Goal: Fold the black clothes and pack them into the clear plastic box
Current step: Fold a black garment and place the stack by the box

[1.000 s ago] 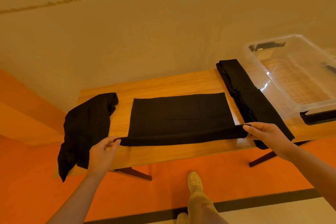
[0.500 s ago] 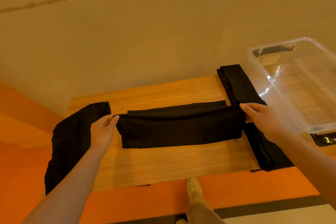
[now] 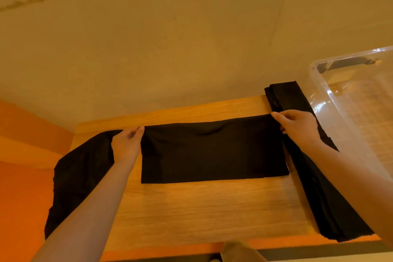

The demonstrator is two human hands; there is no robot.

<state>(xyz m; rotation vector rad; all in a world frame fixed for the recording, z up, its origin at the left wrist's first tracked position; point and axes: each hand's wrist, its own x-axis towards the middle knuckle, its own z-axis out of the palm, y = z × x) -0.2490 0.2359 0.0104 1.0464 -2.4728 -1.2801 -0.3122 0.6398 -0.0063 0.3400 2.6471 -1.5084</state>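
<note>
Head view: both hands, left (image 3: pixel 125 144) and right (image 3: pixel 297 127), pinch the far corners of the cloth (image 3: pixel 212 151), which lies folded on the bench (image 3: pixel 202 208) between the fingers. If one pinch lets go early, the edges can lie uneven.

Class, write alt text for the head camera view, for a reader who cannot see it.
Two bare hands, the left hand and right hand, pinch the far corners of a folded black cloth on a wooden table. More black clothes and an empty clear plastic box lie to the right.
</note>
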